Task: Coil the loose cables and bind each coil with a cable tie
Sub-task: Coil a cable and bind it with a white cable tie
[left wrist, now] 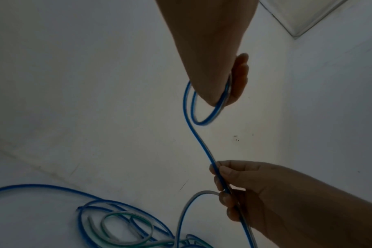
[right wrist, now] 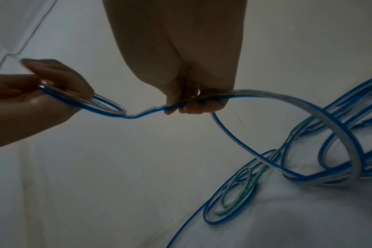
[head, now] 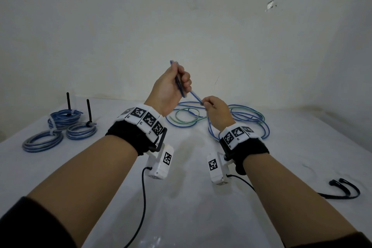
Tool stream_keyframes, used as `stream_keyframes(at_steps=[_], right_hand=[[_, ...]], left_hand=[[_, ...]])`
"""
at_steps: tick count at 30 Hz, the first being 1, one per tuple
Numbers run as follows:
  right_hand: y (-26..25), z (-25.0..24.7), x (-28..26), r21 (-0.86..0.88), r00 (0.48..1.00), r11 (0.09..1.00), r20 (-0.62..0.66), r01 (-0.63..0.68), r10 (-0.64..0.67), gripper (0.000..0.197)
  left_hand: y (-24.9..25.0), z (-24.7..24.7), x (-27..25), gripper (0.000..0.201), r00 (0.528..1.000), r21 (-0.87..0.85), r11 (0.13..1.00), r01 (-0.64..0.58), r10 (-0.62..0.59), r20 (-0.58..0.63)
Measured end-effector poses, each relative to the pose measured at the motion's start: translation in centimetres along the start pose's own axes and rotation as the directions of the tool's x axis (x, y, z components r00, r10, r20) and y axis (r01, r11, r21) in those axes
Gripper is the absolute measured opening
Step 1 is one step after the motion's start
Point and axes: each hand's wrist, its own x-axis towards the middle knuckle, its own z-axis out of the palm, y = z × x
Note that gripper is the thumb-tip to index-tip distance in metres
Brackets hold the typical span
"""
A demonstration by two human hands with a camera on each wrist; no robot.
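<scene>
My left hand is raised above the table and grips a small coil of blue cable in its curled fingers; the same loops show in the left wrist view as the coil. Just below and right, my right hand pinches the same blue cable a short way from the coil. From there the strand runs down to a loose heap of blue and green cable on the table behind my hands. Two black cable ties lie at the right.
Three bound blue coils lie at the table's back left, with black tie tails standing up from two of them. A white cloth covers the table. A pale wall stands close behind.
</scene>
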Motion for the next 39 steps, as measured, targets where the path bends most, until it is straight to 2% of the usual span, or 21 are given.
stream_keyframes(at_steps=[1, 3, 6, 9, 11, 13, 16, 19, 20, 22, 25, 27, 29, 30, 35, 39], right_hand=[[-0.5, 0.0, -0.2, 0.028, 0.999, 1.0, 0.053, -0.006, 0.004, 0.022], [-1.5, 0.1, -0.6, 0.064, 0.989, 0.998, 0.148, -0.009, 0.0, 0.021], [-3.0, 0.0, -1.1, 0.082, 0.972, 0.996, 0.232, 0.021, -0.039, 0.02], [-3.9, 0.0, -1.5, 0.122, 0.964, 0.993, 0.263, 0.008, -0.04, 0.015], [-4.2, -0.1, -1.8, 0.207, 0.957, 0.977, 0.29, -0.056, -0.007, 0.008], [-4.0, -0.4, -2.1, 0.223, 0.947, 0.973, 0.321, -0.062, -0.013, 0.023], [-3.6, -0.9, -2.3, 0.099, 0.939, 0.991, 0.323, 0.092, -0.12, 0.026], [-3.0, -1.3, -2.2, -0.085, 0.944, 0.958, 0.212, 0.275, -0.252, 0.015], [-2.8, -1.4, -2.2, -0.121, 0.939, 0.94, 0.179, 0.318, -0.294, 0.01], [-2.3, -1.5, -2.1, -0.172, 0.924, 0.911, 0.145, 0.375, -0.354, 0.004], [-2.2, -1.4, -1.7, -0.357, 0.923, 0.851, 0.157, 0.384, -0.351, 0.012], [-2.4, -1.6, -1.4, -0.539, 0.913, 0.739, 0.181, 0.403, -0.365, 0.02], [-2.5, -1.8, -1.3, -0.627, 0.893, 0.649, 0.193, 0.432, -0.407, 0.024], [-2.5, -1.9, -1.3, -0.628, 0.887, 0.643, 0.188, 0.439, -0.422, 0.025], [-2.4, -1.6, -1.1, -0.576, 0.931, 0.733, 0.182, 0.362, -0.316, 0.027], [-2.2, -1.5, -1.2, -0.461, 0.945, 0.825, 0.171, 0.327, -0.279, 0.03]], left_hand=[[-0.2, 0.1, 0.1, 0.038, 0.999, 0.053, 0.998, -0.03, 0.032, -0.037], [-0.9, 0.1, 0.3, 0.036, 0.989, 0.267, 0.959, -0.089, 0.118, -0.094], [-2.4, -0.5, 0.3, 0.026, 0.967, 0.643, 0.747, -0.169, 0.252, -0.04], [-3.5, -1.4, 0.1, 0.021, 0.961, 0.819, 0.54, -0.194, 0.271, 0.049], [-3.7, -2.1, 0.0, 0.027, 0.959, 0.878, 0.446, -0.175, 0.279, 0.05], [-3.5, -2.6, 0.0, 0.033, 0.959, 0.927, 0.346, -0.142, 0.279, 0.043], [-3.1, -3.0, 0.0, 0.035, 0.965, 0.967, 0.244, -0.079, 0.263, 0.012], [-2.9, -3.7, 0.2, 0.038, 0.966, 0.992, 0.127, -0.009, 0.256, -0.024], [-2.8, -4.1, 0.2, 0.039, 0.969, 0.993, 0.113, 0.021, 0.242, -0.048], [-2.8, -4.5, 0.3, 0.041, 0.981, 0.993, 0.089, 0.078, 0.172, -0.092], [-2.9, -4.2, 0.0, 0.041, 0.996, 0.996, 0.002, 0.087, 0.001, -0.087], [-3.0, -3.7, -0.3, 0.039, 0.995, 0.998, 0.01, 0.062, -0.083, -0.061], [-3.0, -3.5, -0.6, 0.042, 0.987, 0.993, 0.097, 0.069, -0.15, -0.054], [-3.0, -3.5, -0.6, 0.045, 0.984, 0.985, 0.154, 0.081, -0.169, -0.055], [-2.7, -3.1, -0.5, 0.048, 0.96, 0.863, 0.465, 0.198, -0.269, -0.075], [-2.4, -3.2, -0.7, 0.042, 0.941, 0.743, 0.618, 0.258, -0.334, -0.049]])
